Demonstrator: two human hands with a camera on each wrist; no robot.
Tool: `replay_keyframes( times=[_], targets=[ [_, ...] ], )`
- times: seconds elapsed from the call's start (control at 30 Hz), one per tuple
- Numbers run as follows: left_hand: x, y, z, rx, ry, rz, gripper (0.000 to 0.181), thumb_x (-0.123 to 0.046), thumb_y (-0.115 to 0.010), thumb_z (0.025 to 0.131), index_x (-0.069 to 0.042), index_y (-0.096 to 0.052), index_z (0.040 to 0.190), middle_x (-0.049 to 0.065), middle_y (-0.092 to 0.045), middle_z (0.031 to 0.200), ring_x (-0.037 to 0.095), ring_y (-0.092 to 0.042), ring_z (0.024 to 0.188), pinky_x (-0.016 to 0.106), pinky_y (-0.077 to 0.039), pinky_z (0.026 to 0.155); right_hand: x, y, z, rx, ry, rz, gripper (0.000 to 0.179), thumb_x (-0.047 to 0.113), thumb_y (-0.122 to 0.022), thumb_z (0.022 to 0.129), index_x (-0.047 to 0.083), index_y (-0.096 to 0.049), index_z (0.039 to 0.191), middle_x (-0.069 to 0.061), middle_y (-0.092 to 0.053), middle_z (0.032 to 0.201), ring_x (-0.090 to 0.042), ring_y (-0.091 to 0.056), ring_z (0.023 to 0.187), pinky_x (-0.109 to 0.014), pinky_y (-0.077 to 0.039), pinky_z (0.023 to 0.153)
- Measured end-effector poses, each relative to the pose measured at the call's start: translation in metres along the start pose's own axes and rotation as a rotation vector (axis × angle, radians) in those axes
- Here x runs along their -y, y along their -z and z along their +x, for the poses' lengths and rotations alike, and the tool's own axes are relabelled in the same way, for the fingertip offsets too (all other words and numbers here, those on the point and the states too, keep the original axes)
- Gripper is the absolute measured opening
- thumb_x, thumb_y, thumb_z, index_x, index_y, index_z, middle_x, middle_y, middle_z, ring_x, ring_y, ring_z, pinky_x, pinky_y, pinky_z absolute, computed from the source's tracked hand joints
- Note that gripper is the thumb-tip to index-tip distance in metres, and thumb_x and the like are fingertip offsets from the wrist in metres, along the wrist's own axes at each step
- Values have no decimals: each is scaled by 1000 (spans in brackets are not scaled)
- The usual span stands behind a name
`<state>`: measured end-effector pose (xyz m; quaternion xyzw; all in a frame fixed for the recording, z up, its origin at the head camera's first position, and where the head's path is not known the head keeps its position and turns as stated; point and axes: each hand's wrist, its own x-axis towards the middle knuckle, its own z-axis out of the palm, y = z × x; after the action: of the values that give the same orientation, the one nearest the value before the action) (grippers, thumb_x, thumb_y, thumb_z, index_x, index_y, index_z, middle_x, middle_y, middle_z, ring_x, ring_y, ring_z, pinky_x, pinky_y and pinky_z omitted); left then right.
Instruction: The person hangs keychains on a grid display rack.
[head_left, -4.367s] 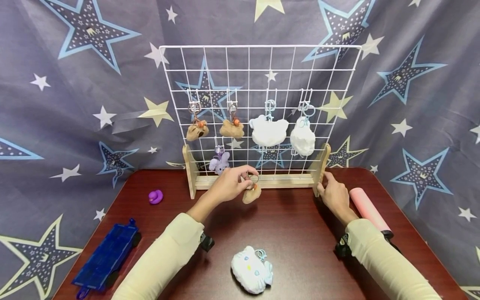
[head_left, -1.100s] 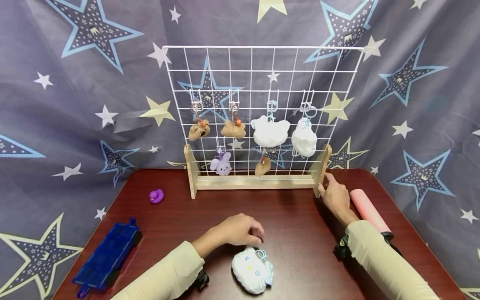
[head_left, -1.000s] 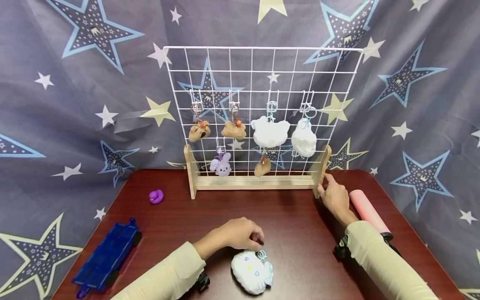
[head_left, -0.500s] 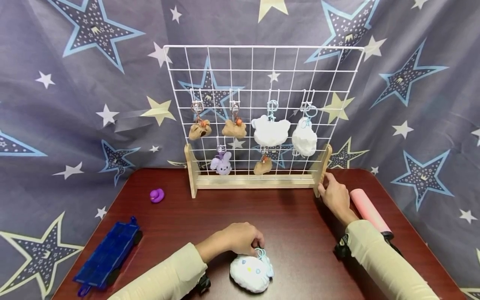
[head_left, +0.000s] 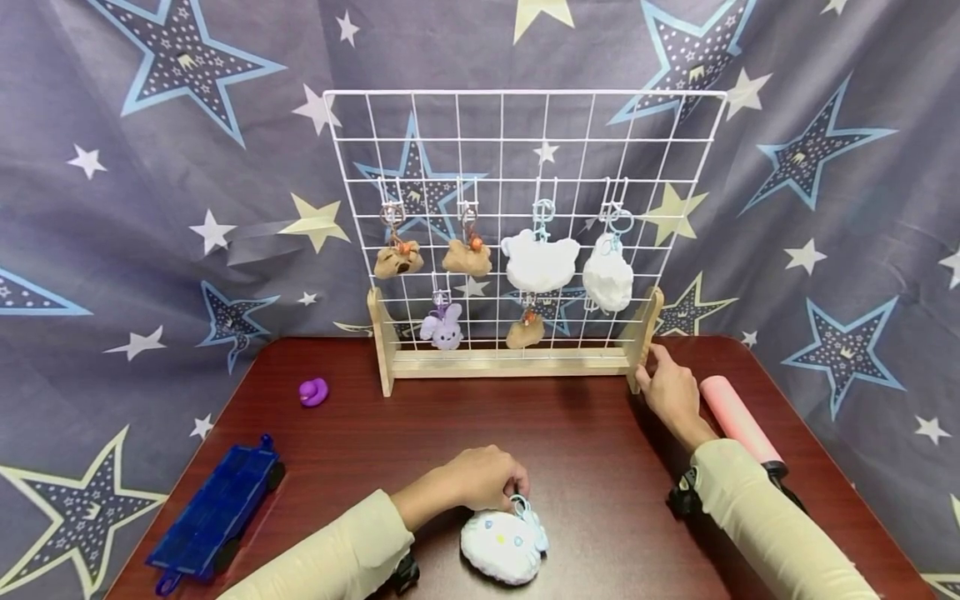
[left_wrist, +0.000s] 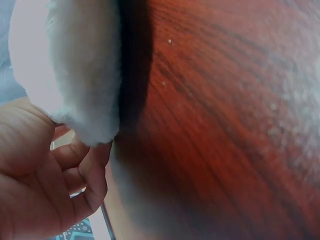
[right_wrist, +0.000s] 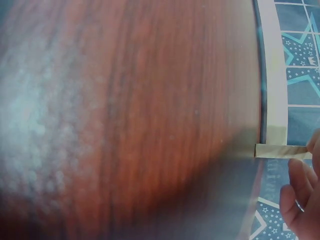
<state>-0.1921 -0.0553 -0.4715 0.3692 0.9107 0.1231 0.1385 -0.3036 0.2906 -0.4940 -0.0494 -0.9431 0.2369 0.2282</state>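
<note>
A white plush cat-face keychain [head_left: 501, 546] with blue eyes, a yellow nose and a pale blue ring lies at the front of the table. My left hand [head_left: 487, 477] pinches its top edge close to the ring; in the left wrist view the plush [left_wrist: 75, 65] stands slightly raised on one side, and the fingertips are partly hidden behind it. My right hand [head_left: 670, 392] grips the right wooden foot [head_left: 645, 337] of the white wire grid rack [head_left: 501, 142]; in the right wrist view thumb and fingers lie on either side of the foot [right_wrist: 280, 151].
Hanging on the rack are brown plush keychains [head_left: 467, 258], white ones [head_left: 542, 263], a purple bunny [head_left: 446, 328] and a lower tan one [head_left: 526, 332]. A purple duck [head_left: 313, 392] and blue wheeled cart [head_left: 217, 508] sit left. A pink cylinder [head_left: 738, 421] lies right.
The tan keychain, earlier in my left hand, now hangs on a lower hook. My left hand has come down to the white plush and taken hold; the plush has turned slightly. My right hand stays put.
</note>
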Motion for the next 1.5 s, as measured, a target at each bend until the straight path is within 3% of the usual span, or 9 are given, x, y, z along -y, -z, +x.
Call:
replay_keyframes(
  times=[0.3,0.67,0.93,1.5],
  targets=[
    [1,5,0,-24,-18,-14,15,-20,-81,77,-28,-68,79,-22,-54,63,-6,-48,59,18,-39,52,0,0,0,7,-3,-3,43,25,-65,91,17,-58,133,-23,-75,91,-54,-68,82,-62,-49,66],
    [2,16,1,-47,-28,-74,18,-18,-77,82,-30,-72,94,-26,-60,66,-9,-53,63,16,-43,57,1,-1,0,1,1,-2,44,25,-65,92,17,-59,134,-23,-75,90,-54,-68,81,-62,-48,65],
    [3,22,4,-73,-80,-106,21,-17,-76,88,-29,-75,106,-23,-65,71,-10,-54,61,13,-43,56,1,0,0,6,-1,-2,43,24,-65,92,17,-58,134,-22,-75,92,-53,-68,83,-62,-49,66],
    [1,34,11,-179,-118,-215,21,-18,-75,89,-28,-75,107,-18,-74,77,-11,-55,62,13,-42,54,2,1,-1,8,-3,-2,43,25,-65,92,17,-58,133,-21,-75,91,-53,-68,82,-61,-49,65]
  ],
)
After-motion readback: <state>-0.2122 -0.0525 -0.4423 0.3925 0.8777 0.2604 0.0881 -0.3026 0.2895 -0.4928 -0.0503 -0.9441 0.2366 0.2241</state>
